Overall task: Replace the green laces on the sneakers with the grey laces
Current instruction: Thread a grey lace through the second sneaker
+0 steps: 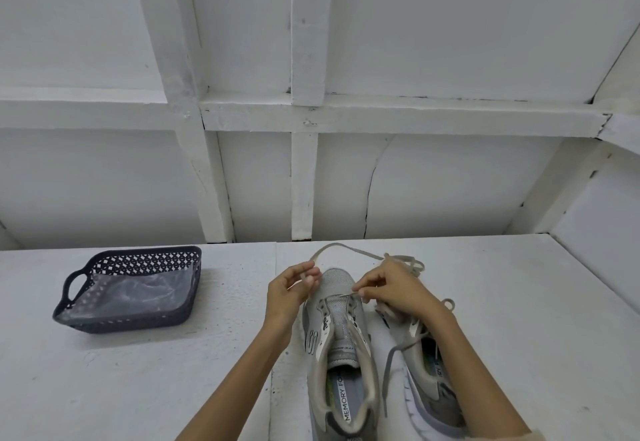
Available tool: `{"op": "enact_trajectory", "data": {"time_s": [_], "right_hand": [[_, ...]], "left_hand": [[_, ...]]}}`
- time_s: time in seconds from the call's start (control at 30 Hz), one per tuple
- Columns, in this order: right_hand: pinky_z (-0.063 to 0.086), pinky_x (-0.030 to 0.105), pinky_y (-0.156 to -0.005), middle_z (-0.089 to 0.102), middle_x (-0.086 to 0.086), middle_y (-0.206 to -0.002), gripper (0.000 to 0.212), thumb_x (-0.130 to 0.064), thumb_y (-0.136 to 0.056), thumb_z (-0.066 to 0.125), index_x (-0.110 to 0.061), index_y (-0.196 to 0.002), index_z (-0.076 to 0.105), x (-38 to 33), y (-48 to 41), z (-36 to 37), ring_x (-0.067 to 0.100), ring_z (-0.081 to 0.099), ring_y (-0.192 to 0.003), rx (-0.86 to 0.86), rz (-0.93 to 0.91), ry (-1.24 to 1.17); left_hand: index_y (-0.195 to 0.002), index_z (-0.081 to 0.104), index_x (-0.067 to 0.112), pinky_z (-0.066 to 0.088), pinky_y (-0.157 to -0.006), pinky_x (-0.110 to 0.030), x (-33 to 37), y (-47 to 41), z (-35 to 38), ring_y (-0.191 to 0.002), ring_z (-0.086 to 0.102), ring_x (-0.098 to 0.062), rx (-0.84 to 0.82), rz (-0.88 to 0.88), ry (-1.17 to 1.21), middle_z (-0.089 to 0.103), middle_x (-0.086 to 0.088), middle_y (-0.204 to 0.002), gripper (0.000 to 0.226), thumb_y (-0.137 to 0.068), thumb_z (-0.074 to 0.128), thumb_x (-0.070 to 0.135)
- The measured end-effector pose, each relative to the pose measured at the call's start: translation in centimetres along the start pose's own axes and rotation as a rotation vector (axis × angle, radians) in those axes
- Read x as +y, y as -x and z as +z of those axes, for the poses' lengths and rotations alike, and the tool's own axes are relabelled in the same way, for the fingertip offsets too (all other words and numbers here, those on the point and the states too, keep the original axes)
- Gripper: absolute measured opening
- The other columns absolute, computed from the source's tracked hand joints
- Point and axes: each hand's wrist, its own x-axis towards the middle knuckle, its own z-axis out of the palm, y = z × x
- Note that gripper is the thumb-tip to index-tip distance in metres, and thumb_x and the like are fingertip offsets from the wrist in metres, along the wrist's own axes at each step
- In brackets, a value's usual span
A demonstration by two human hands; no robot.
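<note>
Grey lace (349,250) arcs out past the toe of the sneaker (337,322), its loop nearly at the far edge of the tabletop (173,371), where the white wall (450,180) rises. The left hand (289,290) pinches one end of the lace just left of the toe, fingers curled tight. The right hand (391,290) pinches the lace at the top right eyelet; whether it is threaded through there is hard to tell. The sneaker sits toe away, tongue bare. A second sneaker (429,381) lies just beside it on the right, under the right forearm, with a grey lace hanging loose. A broad stretch of tabletop separates the sneakers from a dark basket (145,253), well apart on the left. There is more bare surface to the right.
</note>
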Motion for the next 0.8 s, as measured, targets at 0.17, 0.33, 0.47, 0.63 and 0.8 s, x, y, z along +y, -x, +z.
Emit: {"op": "enact_trajectory", "data": {"time_s": [0.17, 0.33, 0.47, 0.63, 0.8], "right_hand": [[0.043, 0.009, -0.059, 0.069, -0.011, -0.066, 0.004, -0.015, -0.08, 0.077, -0.012, -0.082, 0.079, 0.6, -0.3, 0.2, -0.005, 0.057, -0.058, 0.046, 0.009, 0.046], [0.04, 0.009, -0.059, 0.064, -0.012, -0.071, 0.006, -0.015, -0.086, 0.07, -0.01, -0.084, 0.072, 1.1, -0.5, 0.6, -0.005, 0.052, -0.06, -0.007, 0.017, 0.091], [0.042, 0.013, -0.062, 0.062, -0.007, -0.074, 0.004, -0.011, -0.087, 0.061, -0.01, -0.084, 0.064, 1.1, -0.4, 0.6, 0.001, 0.052, -0.064, -0.049, 0.042, 0.083], [0.048, 0.026, -0.06, 0.067, 0.014, -0.077, 0.008, -0.002, -0.083, 0.06, -0.008, -0.078, 0.059, 1.1, -0.1, 0.5, 0.014, 0.067, -0.063, -0.049, 0.024, 0.043], [0.055, 0.03, -0.056, 0.069, 0.018, -0.07, 0.007, 0.005, -0.082, 0.066, -0.002, -0.084, 0.067, 1.4, -0.1, 0.6, 0.028, 0.068, -0.061, -0.016, 0.029, -0.103]], "left_hand": [[-0.12, 0.063, 0.012, 0.052, -0.09, -0.021, -0.3, 0.4, 0.2, -0.107, 0.066, -0.009, -0.058, 0.04, -0.053, 0.07, -0.001, -0.114, 0.034, -0.091, 0.058, -0.004], [-0.121, 0.062, 0.009, 0.053, -0.085, -0.018, -0.6, 0.5, 0.1, -0.105, 0.067, -0.011, -0.038, 0.052, -0.053, 0.07, -0.002, -0.115, 0.036, -0.089, 0.059, -0.007], [-0.119, 0.064, 0.01, 0.054, -0.084, -0.017, -0.9, 0.7, -0.1, -0.103, 0.068, -0.011, -0.004, 0.055, -0.052, 0.071, -0.001, -0.112, 0.036, -0.087, 0.062, -0.007], [-0.119, 0.064, 0.008, 0.053, -0.09, -0.022, -1.2, 0.8, -0.5, -0.101, 0.069, -0.01, 0.011, 0.069, -0.081, 0.072, -0.004, -0.11, 0.036, -0.086, 0.063, -0.006], [-0.116, 0.065, 0.005, 0.055, -0.087, -0.023, -1.6, 1.1, -0.6, -0.098, 0.07, -0.012, 0.054, 0.081, -0.044, 0.074, -0.001, -0.102, 0.034, -0.085, 0.064, -0.008]]}}
